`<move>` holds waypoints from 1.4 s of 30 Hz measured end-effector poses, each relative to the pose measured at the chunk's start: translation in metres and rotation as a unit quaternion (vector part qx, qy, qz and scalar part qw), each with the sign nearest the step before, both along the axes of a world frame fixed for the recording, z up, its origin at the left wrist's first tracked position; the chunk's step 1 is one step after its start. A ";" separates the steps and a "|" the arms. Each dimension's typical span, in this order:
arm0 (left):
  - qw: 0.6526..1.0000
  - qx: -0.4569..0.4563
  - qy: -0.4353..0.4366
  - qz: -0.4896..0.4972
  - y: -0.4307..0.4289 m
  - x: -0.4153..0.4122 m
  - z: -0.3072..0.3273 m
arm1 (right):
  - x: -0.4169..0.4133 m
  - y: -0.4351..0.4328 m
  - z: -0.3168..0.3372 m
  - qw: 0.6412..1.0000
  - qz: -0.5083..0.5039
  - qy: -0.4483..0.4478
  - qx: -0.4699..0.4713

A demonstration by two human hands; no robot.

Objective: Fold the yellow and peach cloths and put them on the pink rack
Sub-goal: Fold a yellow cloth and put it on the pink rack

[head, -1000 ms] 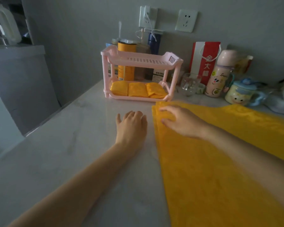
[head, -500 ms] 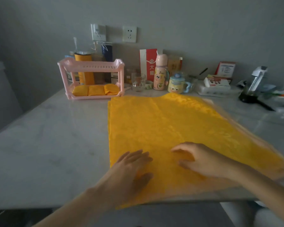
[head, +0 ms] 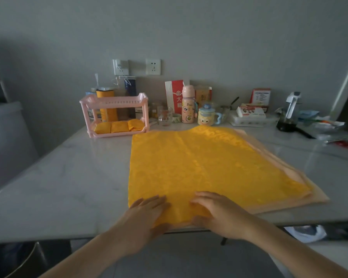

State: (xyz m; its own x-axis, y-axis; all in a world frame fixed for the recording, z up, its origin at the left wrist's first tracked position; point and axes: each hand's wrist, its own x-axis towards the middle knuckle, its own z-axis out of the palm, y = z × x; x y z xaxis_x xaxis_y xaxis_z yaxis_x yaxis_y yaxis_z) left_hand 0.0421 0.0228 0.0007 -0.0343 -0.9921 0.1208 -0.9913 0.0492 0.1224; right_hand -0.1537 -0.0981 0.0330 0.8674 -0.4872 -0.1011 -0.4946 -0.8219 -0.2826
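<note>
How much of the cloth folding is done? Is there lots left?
Three folded cloths already lie low on the pink rack. Left hand and right hand seem to grip the flat yellow cloth at its near edge. It and the peach cloth underneath still need folding.

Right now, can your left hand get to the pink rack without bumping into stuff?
Probably yes. The left hand rests on the near edge of the yellow cloth, and only bare table lies between it and the pink rack at the far left. It looks a long stretch, though.
</note>
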 end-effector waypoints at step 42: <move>0.924 0.049 -0.132 0.356 0.019 0.068 0.042 | -0.035 -0.127 0.017 0.954 -0.165 -0.132 -0.211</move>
